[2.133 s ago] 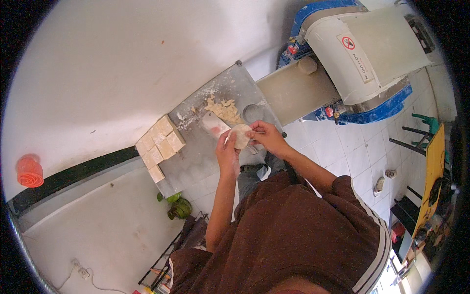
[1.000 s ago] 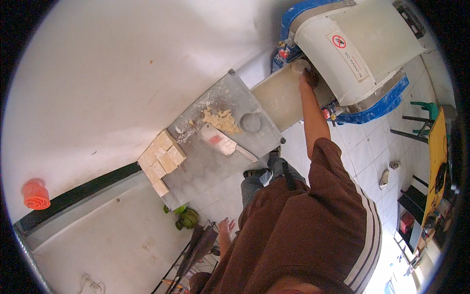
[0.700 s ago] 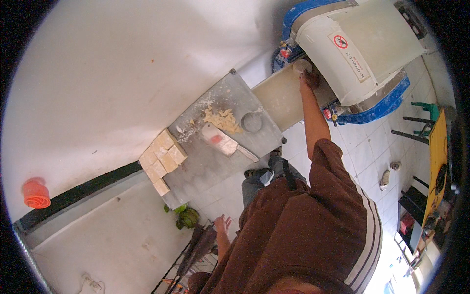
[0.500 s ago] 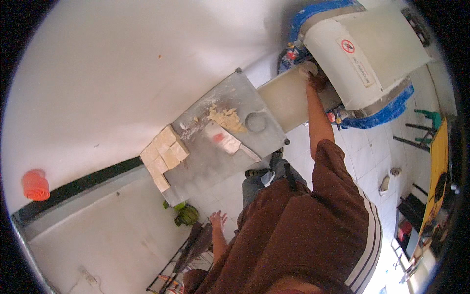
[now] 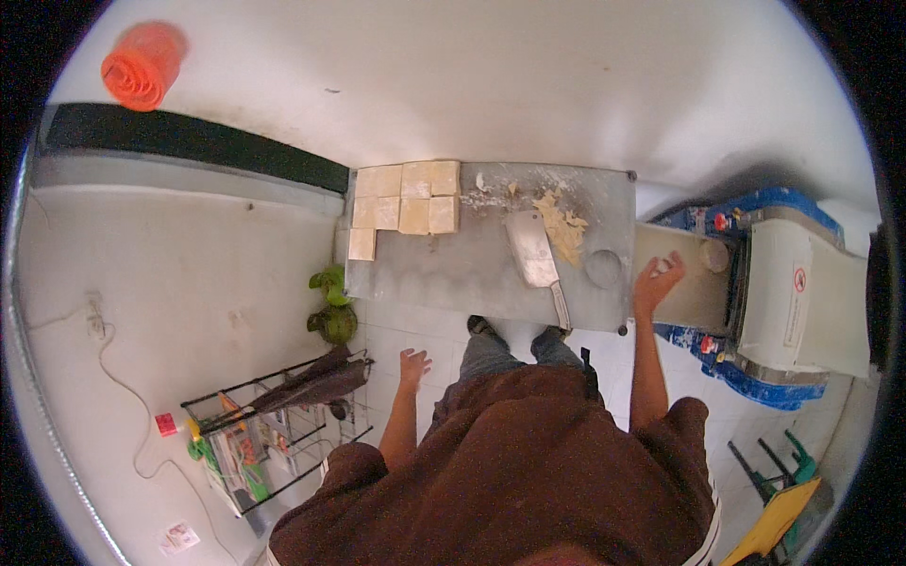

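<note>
A metal-topped table (image 5: 444, 278) stands in front of me. My right hand (image 5: 659, 280) hovers by the table's right end, over the near end of the feed tray (image 5: 675, 307) of a white and blue machine (image 5: 788, 292); its fingers are loosely curled and apart, with nothing visible in them. A small round pale thing (image 5: 714, 256) sits farther along that tray, close to the machine. My left hand (image 5: 413, 366) hangs in front of the table, fingers apart and holding nothing. A cleaver (image 5: 532, 250) lies flat on the table, handle toward me. Beside it are thin dough scraps (image 5: 563, 226).
Several square pale dough blocks (image 5: 415, 214) sit at the table's far left. Right of the cleaver is a round clear dish or ring (image 5: 603, 269). A green gas cylinder (image 5: 335, 321) and a wire rack (image 5: 283, 424) stand at left. A stool (image 5: 788, 467) is at lower right.
My right hand has come back from the round pale thing by the machine toward the table. The view has turned and shifted to the right. My left hand stays free and low.
</note>
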Demonstrator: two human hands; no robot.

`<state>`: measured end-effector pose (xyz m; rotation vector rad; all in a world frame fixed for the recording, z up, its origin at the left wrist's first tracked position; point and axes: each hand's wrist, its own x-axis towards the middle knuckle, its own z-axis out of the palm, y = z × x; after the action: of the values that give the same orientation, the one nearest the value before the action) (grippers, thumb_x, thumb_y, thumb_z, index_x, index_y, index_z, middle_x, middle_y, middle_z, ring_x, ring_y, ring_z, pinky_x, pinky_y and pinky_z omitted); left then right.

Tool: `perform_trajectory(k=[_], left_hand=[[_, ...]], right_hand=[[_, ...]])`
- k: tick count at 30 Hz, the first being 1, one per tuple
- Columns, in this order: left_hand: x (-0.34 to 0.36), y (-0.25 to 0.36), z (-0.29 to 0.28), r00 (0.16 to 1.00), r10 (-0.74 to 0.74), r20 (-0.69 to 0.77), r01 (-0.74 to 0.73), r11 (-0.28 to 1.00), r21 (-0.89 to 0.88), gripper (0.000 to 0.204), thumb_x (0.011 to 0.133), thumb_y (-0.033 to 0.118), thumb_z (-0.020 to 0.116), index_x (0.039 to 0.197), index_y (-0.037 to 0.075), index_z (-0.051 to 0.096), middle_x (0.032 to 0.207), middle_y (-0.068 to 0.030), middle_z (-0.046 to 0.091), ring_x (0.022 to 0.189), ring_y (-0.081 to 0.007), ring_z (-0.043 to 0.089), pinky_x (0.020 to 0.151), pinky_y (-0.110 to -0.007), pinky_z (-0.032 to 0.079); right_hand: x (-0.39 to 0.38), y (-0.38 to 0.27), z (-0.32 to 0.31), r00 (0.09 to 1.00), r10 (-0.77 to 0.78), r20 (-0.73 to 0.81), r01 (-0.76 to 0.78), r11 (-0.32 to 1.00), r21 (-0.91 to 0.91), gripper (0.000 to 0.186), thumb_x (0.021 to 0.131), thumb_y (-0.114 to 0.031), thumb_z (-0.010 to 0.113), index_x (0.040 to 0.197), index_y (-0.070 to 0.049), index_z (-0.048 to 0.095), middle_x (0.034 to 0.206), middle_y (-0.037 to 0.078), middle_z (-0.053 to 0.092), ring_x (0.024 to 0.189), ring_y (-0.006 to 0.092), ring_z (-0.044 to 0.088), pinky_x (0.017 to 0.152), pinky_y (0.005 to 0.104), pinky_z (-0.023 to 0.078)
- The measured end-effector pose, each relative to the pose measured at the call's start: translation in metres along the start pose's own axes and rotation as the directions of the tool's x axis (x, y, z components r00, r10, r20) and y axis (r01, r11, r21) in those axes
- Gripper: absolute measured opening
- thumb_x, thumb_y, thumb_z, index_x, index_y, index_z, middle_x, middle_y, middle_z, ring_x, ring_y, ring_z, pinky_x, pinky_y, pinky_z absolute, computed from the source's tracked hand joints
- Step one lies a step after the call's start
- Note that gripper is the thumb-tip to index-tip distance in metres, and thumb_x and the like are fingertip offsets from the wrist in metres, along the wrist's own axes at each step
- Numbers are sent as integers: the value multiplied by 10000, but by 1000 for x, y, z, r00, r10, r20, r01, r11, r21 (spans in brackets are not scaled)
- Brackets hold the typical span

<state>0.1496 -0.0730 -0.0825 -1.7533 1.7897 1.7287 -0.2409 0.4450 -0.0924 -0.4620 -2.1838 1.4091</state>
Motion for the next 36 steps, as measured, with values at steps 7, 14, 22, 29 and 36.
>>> perform_trajectory(k=[7, 14, 22, 29, 36], left_hand=[[43, 63, 7, 971, 179, 160, -169, 983, -76, 439, 1025, 377, 651, 1343, 112, 507, 1260, -133, 665, 1074, -340, 707, 871, -487, 576], [57, 169, -21, 913, 306, 270, -259, 946, -197, 304, 1035, 239, 633, 1276, 64, 570, 1238, -95, 641, 1057, -241, 696, 881, -390, 556], [99, 178, -77, 916, 326, 233, -286, 939, -190, 338, 1061, 320, 605, 1281, 64, 574, 1207, -94, 683, 1081, -232, 696, 896, -386, 552], [127, 159, -118, 950, 213, 228, -178, 970, -165, 275, 1019, 244, 636, 1254, 104, 599, 1184, -64, 701, 1062, -236, 704, 888, -402, 542], [130, 190, -86, 844, 251, 474, -266, 963, -37, 206, 1028, 195, 593, 1181, 59, 611, 1050, -84, 707, 927, -188, 699, 804, -338, 551]], right_hand=[[-94, -175, 83, 742, -246, 624, 525, 792, -312, 474, 986, -264, 630, 1416, -92, 533, 1519, 172, 444, 1387, 373, 456, 1166, 603, 285], [-109, -197, 118, 816, -105, 568, 525, 544, -654, 599, 984, -476, 606, 1522, -245, 479, 1603, 158, 369, 1491, 452, 279, 1123, 731, 212], [-116, -139, 90, 685, -128, 717, 709, 340, -618, 608, 948, -459, 658, 1478, -196, 516, 1634, 178, 322, 1478, 510, 256, 1098, 772, 230], [-114, -159, 131, 895, -285, 342, 443, 480, -758, 545, 980, -342, 667, 1470, -170, 501, 1585, 189, 392, 1486, 520, 241, 1146, 705, 257], [-171, -209, 277, 639, -156, 753, 346, 933, -101, 540, 936, -211, 736, 1381, 3, 516, 1432, 248, 529, 1319, 419, 514, 1113, 459, 412]])
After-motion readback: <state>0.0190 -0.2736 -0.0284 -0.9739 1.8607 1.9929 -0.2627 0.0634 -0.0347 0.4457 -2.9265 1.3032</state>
